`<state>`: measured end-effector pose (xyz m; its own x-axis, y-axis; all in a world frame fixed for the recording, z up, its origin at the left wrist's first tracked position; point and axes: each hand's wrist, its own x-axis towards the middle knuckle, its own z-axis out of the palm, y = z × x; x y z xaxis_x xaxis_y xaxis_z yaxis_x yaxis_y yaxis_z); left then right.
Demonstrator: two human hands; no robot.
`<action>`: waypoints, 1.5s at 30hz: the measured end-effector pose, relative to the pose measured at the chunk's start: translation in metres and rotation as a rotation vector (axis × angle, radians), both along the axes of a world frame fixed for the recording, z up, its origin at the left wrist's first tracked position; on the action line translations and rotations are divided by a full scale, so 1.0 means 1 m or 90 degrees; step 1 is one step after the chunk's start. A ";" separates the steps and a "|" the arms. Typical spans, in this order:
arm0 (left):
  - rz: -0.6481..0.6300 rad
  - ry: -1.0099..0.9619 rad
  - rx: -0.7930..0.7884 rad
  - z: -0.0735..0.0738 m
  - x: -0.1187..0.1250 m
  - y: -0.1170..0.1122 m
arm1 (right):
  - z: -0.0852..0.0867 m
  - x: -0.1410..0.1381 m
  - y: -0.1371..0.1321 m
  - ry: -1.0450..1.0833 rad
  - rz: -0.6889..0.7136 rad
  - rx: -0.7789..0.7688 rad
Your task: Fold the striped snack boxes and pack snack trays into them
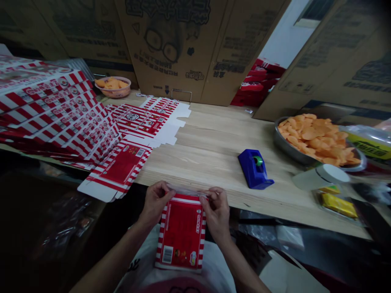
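Note:
In front of my lap, at the table's near edge, is a red box (182, 232) with red-and-white striped sides and a barcode. My left hand (157, 202) is closed at its upper left corner, thumb and fingers pinched together. At the upper right corner my right hand (217, 209) grips it, thumb on the printed face and fingers curled behind. A strip of clear plastic (187, 190) stretches between both hands along the box's top edge. Whether it wraps the whole box I cannot tell. A blue tape dispenser (255, 169) with a green core sits on the table to the right.
Flattened striped cartons (125, 165) and a tall stack of them (58, 110) cover the left side. Behind is a pink basket (117, 92) of orange chips. At right stand a metal bowl (319, 140) of chips, a white jar (320, 178) and yellow packets (339, 205). Cardboard boxes (183, 49) line the back.

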<state>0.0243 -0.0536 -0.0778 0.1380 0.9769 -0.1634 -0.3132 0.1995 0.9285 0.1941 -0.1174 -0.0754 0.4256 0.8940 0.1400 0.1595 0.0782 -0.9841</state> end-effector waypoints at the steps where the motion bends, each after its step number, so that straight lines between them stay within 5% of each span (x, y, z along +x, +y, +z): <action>1: 0.007 -0.006 -0.005 0.001 -0.001 -0.001 | 0.002 0.000 0.001 -0.011 0.023 0.002; 5: -0.054 -0.005 0.010 0.005 -0.006 0.000 | 0.009 0.003 0.004 -0.059 0.123 0.018; 12: -0.270 0.073 0.220 0.003 -0.025 0.011 | 0.008 0.014 0.001 0.022 0.212 -0.041; 22: -0.299 0.280 0.266 0.024 -0.034 0.022 | 0.028 0.016 0.013 -0.111 0.230 -0.097; 29: -0.378 0.273 0.189 0.036 -0.032 0.043 | 0.047 0.018 0.027 -0.089 0.247 -0.157; 35: -0.337 0.277 0.293 0.032 -0.032 0.032 | 0.035 0.018 0.015 -0.104 0.217 -0.025; 45: -0.240 0.166 0.178 0.027 -0.017 0.019 | 0.019 0.023 0.006 -0.015 0.155 -0.043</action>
<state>0.0075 -0.0346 -0.0506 0.4778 0.8782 0.0206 -0.0199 -0.0126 0.9997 0.2170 -0.1110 -0.0569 0.1932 0.9776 0.0835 0.1675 0.0510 -0.9846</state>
